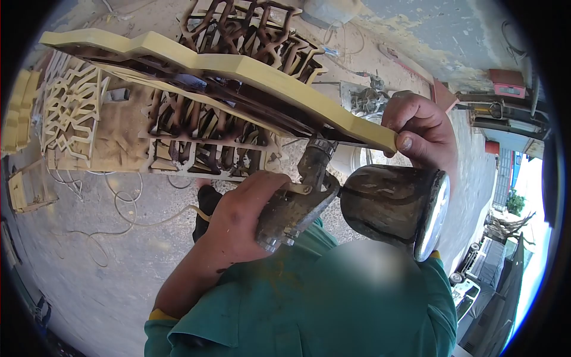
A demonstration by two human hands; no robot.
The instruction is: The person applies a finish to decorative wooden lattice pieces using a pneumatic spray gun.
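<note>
The long yellow panel (238,66) is raised in front of the person, tilted, with the nozzle of the spray gun (297,205) close at its lower side. The right hand (423,125) pinches the panel's end between thumb and finger; this tip seems the proper place to take hold, because the broad faces may be sticky or easily marked. The panel looks stiff and rather light, but so long that it may swing. The left hand (235,217) wraps the gun's body; its fingertips are hidden. The cup (383,199) probably makes the gun heavy at one side.
</note>
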